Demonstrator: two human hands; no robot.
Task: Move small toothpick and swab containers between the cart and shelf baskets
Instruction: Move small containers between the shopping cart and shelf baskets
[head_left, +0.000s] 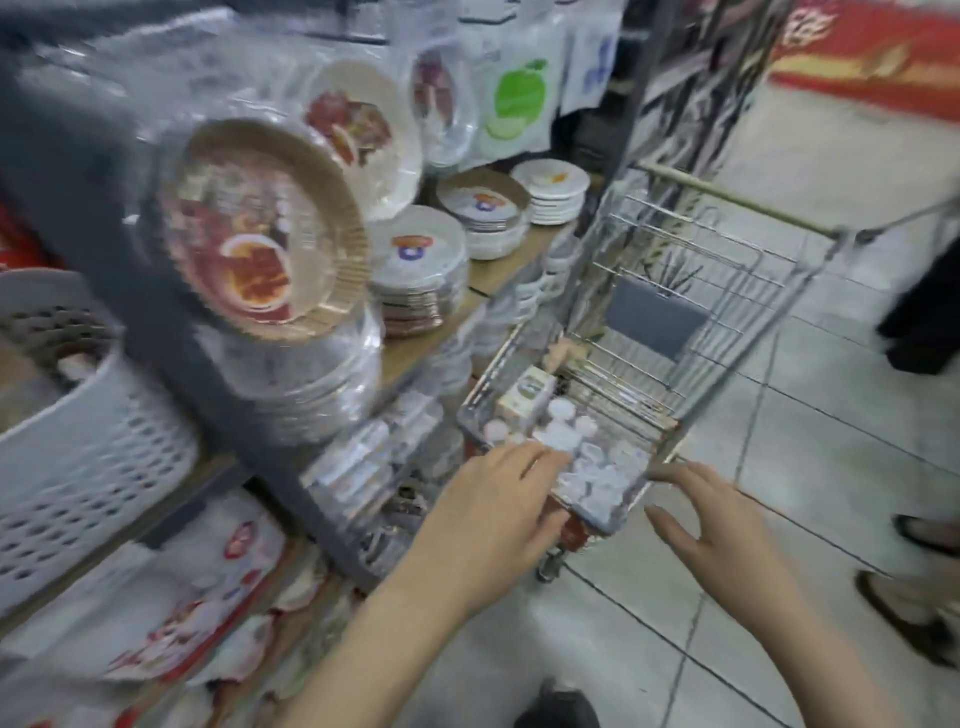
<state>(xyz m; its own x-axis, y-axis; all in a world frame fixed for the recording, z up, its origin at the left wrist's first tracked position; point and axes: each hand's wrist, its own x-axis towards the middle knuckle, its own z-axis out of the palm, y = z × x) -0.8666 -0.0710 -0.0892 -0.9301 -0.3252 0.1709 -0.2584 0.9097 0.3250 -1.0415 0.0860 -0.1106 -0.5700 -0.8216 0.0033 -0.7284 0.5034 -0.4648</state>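
A wire shopping cart (727, 291) stands in the aisle beside the shelves. Several small white round containers (597, 467) fill its near end, with a small box (524, 397) beside them. My left hand (498, 504) reaches over the cart's near rim, its fingertips touching the containers. My right hand (711, 525) hovers at the cart's near right corner with fingers spread and nothing in it. A white plastic shelf basket (78, 457) sits at the far left. The picture is blurred by motion.
Stacks of wrapped paper plates (415, 260) crowd the shelves on the left. Packaged goods (363, 467) lie on a lower shelf next to the cart. Another person's feet (914, 613) stand on the tiled floor at the right.
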